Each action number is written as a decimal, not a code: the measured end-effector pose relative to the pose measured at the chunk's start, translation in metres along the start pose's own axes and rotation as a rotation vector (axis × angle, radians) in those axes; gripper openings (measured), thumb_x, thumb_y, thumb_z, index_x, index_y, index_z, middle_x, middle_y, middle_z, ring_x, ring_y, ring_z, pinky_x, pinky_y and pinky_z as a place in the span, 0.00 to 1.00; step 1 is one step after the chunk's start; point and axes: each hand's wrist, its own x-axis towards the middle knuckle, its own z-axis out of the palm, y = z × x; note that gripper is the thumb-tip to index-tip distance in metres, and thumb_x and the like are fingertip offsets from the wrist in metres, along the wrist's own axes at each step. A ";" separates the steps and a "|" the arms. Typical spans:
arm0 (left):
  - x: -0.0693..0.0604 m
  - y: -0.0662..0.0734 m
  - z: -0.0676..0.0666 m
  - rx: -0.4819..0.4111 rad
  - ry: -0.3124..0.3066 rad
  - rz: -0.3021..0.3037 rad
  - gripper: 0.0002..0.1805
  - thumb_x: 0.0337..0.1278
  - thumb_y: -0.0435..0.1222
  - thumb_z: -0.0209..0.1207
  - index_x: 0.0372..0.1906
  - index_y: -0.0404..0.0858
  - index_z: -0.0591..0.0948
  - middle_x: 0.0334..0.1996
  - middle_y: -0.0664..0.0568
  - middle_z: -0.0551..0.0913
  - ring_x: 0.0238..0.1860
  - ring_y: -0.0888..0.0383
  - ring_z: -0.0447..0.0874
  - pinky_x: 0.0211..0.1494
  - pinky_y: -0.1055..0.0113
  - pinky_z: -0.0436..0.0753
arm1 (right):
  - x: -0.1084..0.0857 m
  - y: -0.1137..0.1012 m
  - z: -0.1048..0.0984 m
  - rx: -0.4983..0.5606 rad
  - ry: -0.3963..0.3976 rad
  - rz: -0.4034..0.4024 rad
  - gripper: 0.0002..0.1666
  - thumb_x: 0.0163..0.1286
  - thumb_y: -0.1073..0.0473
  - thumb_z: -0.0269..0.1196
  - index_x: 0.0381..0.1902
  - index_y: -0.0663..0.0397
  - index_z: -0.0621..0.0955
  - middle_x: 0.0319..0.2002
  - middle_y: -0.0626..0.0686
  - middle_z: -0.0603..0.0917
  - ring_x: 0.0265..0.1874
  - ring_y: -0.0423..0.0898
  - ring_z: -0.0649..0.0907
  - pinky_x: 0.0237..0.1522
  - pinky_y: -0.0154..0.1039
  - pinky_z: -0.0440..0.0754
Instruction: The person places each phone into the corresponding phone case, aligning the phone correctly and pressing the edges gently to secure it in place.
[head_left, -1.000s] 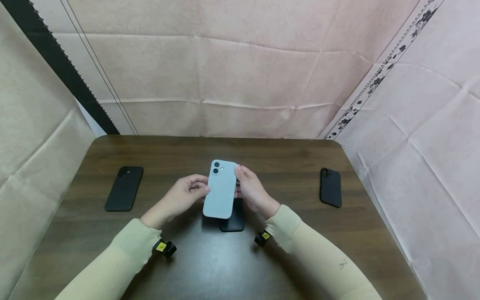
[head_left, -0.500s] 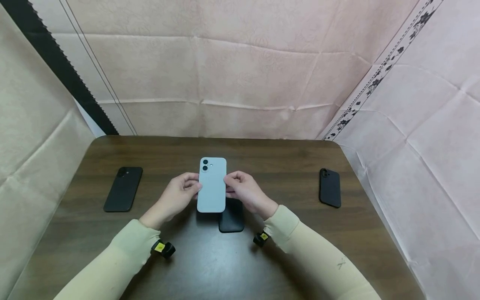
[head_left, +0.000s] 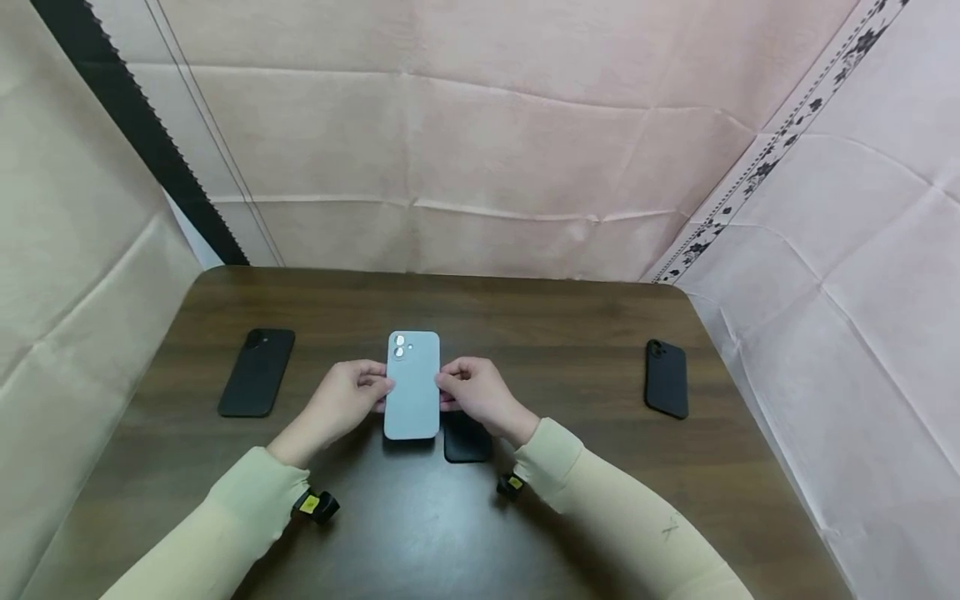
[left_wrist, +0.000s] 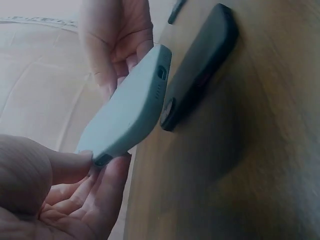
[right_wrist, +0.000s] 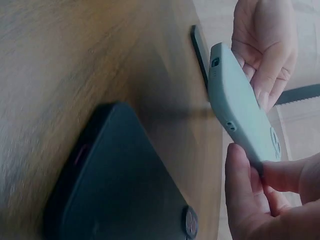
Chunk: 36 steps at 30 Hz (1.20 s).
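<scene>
A light blue phone (head_left: pixel 412 400), its back with two camera lenses facing up, is held over the middle of the table. My left hand (head_left: pixel 341 406) pinches its left edge between thumb and fingers. On the opposite edge, my right hand (head_left: pixel 482 398) has the same kind of pinch. Port and speaker openings show along the bottom end of the light blue phone (left_wrist: pixel 132 107) in the left wrist view. Beneath my right hand lies a black phone (head_left: pixel 467 443), back up, partly covered by that hand; the right wrist view shows this black phone (right_wrist: pixel 125 180) close up.
On the brown wooden table (head_left: pixel 420 533), another black phone (head_left: pixel 257 375) lies at the left and a smaller-looking black phone (head_left: pixel 666 380) at the right. Pale cloth (head_left: pixel 480 158) hangs behind and at both sides.
The light blue phone has moved left, straightened from its tilt and come slightly lower. My right thumb has shifted from near its upper right corner to the middle of the right edge.
</scene>
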 end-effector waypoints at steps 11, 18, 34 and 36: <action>-0.007 -0.018 0.005 0.233 -0.006 0.002 0.19 0.65 0.40 0.59 0.53 0.29 0.78 0.41 0.44 0.84 0.37 0.54 0.80 0.40 0.58 0.83 | -0.001 0.005 0.021 -0.246 -0.037 -0.015 0.08 0.69 0.60 0.62 0.41 0.59 0.77 0.28 0.58 0.83 0.26 0.50 0.86 0.31 0.42 0.85; -0.006 -0.022 0.012 0.307 0.003 -0.003 0.11 0.63 0.40 0.61 0.34 0.35 0.80 0.23 0.51 0.75 0.24 0.56 0.71 0.26 0.65 0.72 | 0.002 0.003 0.031 -0.480 -0.033 0.029 0.15 0.68 0.59 0.64 0.46 0.61 0.73 0.25 0.51 0.80 0.20 0.45 0.84 0.24 0.35 0.81; -0.004 -0.015 0.018 0.536 0.006 0.031 0.19 0.55 0.42 0.68 0.44 0.31 0.82 0.30 0.47 0.81 0.30 0.56 0.77 0.35 0.57 0.81 | 0.013 -0.005 0.053 -0.884 -0.025 0.023 0.37 0.61 0.50 0.70 0.57 0.71 0.70 0.40 0.59 0.80 0.31 0.44 0.80 0.29 0.35 0.80; -0.004 -0.016 0.018 0.544 -0.019 0.030 0.19 0.54 0.42 0.68 0.43 0.31 0.82 0.32 0.48 0.82 0.30 0.57 0.78 0.37 0.58 0.82 | 0.014 -0.005 0.054 -0.878 -0.026 0.047 0.40 0.61 0.50 0.71 0.59 0.71 0.69 0.38 0.58 0.80 0.29 0.43 0.79 0.26 0.34 0.79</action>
